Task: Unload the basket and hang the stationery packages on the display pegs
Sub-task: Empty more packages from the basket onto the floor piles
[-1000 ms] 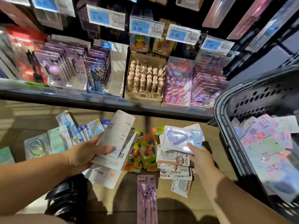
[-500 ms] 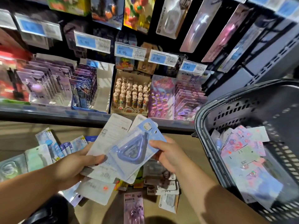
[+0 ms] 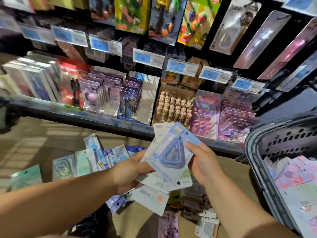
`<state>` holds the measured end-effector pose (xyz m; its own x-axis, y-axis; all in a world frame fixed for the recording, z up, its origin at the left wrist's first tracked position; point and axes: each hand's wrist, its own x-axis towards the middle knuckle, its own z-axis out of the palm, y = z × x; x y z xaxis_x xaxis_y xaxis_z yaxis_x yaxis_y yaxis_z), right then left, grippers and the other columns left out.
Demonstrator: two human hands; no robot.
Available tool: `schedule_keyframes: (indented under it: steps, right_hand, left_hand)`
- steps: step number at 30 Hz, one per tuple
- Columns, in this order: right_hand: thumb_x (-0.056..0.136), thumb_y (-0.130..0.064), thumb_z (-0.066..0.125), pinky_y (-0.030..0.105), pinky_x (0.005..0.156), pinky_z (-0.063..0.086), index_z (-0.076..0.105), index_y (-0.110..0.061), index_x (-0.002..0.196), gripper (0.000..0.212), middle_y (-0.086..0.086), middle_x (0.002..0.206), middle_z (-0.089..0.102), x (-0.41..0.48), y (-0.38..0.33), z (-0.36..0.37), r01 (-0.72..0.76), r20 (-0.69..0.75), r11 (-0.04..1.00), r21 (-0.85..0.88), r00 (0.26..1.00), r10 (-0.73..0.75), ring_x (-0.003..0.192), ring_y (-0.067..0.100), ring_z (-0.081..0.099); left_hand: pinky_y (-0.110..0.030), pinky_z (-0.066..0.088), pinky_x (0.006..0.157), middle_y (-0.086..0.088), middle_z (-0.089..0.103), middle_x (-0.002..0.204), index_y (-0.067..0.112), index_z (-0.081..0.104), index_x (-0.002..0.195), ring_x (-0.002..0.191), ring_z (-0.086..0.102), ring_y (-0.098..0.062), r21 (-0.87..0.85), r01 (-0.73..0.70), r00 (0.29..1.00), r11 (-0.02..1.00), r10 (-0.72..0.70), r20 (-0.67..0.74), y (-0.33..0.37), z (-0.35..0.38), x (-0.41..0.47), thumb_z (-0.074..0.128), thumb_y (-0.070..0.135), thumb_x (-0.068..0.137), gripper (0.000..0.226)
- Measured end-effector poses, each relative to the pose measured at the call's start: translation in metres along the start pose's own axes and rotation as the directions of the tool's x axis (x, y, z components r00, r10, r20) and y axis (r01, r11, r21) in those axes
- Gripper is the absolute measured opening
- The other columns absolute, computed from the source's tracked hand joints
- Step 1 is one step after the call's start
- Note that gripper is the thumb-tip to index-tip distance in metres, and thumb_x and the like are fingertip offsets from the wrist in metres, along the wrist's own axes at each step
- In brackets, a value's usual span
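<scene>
Between the two hands, over the tan floor (image 3: 42, 140), is one light blue card package (image 3: 171, 152) with a purple triangle shape under a clear plastic bubble. The right hand (image 3: 202, 164) pinches its right edge, thumb on the front, fingers behind. The left hand (image 3: 127, 174) grips a fan of white card packages (image 3: 151, 198) turned back side out. At least three show, but they overlap, so the full count is hard to tell. The blue package lies on top of this fan. Whether the left thumb touches it cannot be seen.

One dark grey plastic basket with slotted walls (image 3: 253, 160) stands to the right of the hands, partly cut off by the picture. Pink and pale flat packages (image 3: 295, 177) fill it, too blurry to count.

More pale green and blue packages (image 3: 82, 162) lie on the floor below the front edge of the dark shelf (image 3: 77, 115). One brown box of small round-headed pens (image 3: 173, 107) sits at that edge, just above the blue package. A row of blue and white price tags (image 3: 148, 57) runs above; their numbers are mostly smeared.
</scene>
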<state>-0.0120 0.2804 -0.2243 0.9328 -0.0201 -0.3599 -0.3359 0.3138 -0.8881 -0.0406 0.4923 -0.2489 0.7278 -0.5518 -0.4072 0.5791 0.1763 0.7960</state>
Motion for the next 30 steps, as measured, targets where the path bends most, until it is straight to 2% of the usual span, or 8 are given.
schedule_keyframes:
  steps: [2,4,6,12,14,17,23,30]
  right_hand:
    - [0.099,-0.004,0.046,0.036,0.069,0.055,0.065,-0.015,0.113,0.026,0.002,0.095,0.076,0.000,0.000,0.005,-0.005,0.001,1.000,0.010,1.000,0.005,0.080,0.019,0.073]
    - [0.100,-0.005,0.045,0.035,0.065,0.054,0.065,-0.019,0.108,0.026,0.002,0.094,0.076,0.000,0.001,0.009,-0.022,-0.006,0.999,0.025,1.000,0.022,0.080,0.020,0.072]
    - [0.100,-0.006,0.044,0.038,0.071,0.053,0.065,-0.021,0.106,0.026,0.005,0.098,0.074,0.000,0.002,0.012,-0.036,-0.043,0.998,0.044,0.998,0.037,0.087,0.024,0.070]
    - [0.102,-0.005,0.041,0.052,0.097,0.044,0.062,-0.015,0.112,0.026,0.012,0.110,0.068,-0.002,-0.001,0.012,-0.012,-0.131,0.997,0.070,0.991,0.021,0.099,0.032,0.064]
    - [0.101,-0.004,0.042,0.052,0.098,0.044,0.061,-0.013,0.114,0.025,0.013,0.114,0.067,-0.001,-0.003,0.009,0.004,-0.151,0.999,0.039,0.989,0.002,0.102,0.032,0.063]
    - [0.101,-0.005,0.045,0.054,0.100,0.046,0.054,-0.009,0.130,0.031,0.016,0.124,0.065,-0.001,-0.003,0.007,0.028,-0.129,0.998,-0.054,0.991,-0.035,0.113,0.035,0.062]
    - [0.102,-0.011,0.047,0.050,0.100,0.048,0.051,-0.016,0.132,0.031,0.005,0.126,0.065,-0.004,-0.002,0.014,0.066,-0.045,0.967,-0.246,0.996,-0.079,0.112,0.026,0.064]
    - [0.100,-0.013,0.051,0.045,0.096,0.051,0.052,-0.022,0.124,0.025,-0.001,0.123,0.065,-0.011,-0.006,0.024,0.084,0.039,0.917,-0.390,0.996,-0.075,0.110,0.019,0.064]
  left_hand:
    - [-0.015,0.042,0.044,-0.001,0.066,0.067,0.022,0.053,0.131,0.047,0.056,-0.012,-0.030,-0.014,1.000,0.999,0.014,-0.019,0.001,0.000,0.000,0.051,-0.001,0.096,0.041]
    - [-0.015,0.032,0.036,0.005,0.055,0.055,0.020,0.050,0.134,0.038,0.041,-0.005,-0.013,-0.021,0.998,1.000,0.020,-0.051,0.001,0.002,0.000,0.047,-0.002,0.098,0.042]
    - [-0.016,0.025,0.039,0.003,0.046,0.057,0.024,0.052,0.133,0.044,0.028,-0.007,-0.018,-0.018,0.995,1.000,0.016,-0.099,-0.003,-0.007,0.005,0.051,0.003,0.098,0.041]
    - [-0.029,0.033,0.061,-0.011,0.056,0.096,0.035,0.061,0.125,0.082,0.042,-0.025,-0.073,-0.047,0.992,0.996,0.038,-0.124,-0.002,-0.016,0.006,0.066,0.020,0.090,0.039]
    - [-0.028,0.029,0.064,-0.008,0.056,0.082,0.032,0.060,0.125,0.068,0.043,-0.020,-0.075,-0.058,0.986,0.995,0.046,-0.159,-0.001,-0.017,0.005,0.062,0.019,0.093,0.035]
    - [-0.027,0.019,0.057,-0.001,0.041,0.072,0.030,0.060,0.120,0.058,0.024,-0.012,-0.085,-0.072,0.980,0.994,0.055,-0.191,0.001,-0.017,0.004,0.053,0.018,0.098,0.026]
    - [-0.017,0.026,0.044,0.009,0.042,0.053,0.026,0.051,0.130,0.044,0.027,-0.005,-0.062,-0.077,0.985,0.995,0.066,-0.160,0.000,-0.016,0.005,0.047,0.019,0.101,0.030]
    - [-0.013,0.032,0.036,0.008,0.048,0.051,0.018,0.052,0.128,0.036,0.039,-0.001,-0.078,-0.108,0.975,0.991,0.090,-0.204,-0.002,-0.017,0.010,0.051,0.013,0.099,0.030]
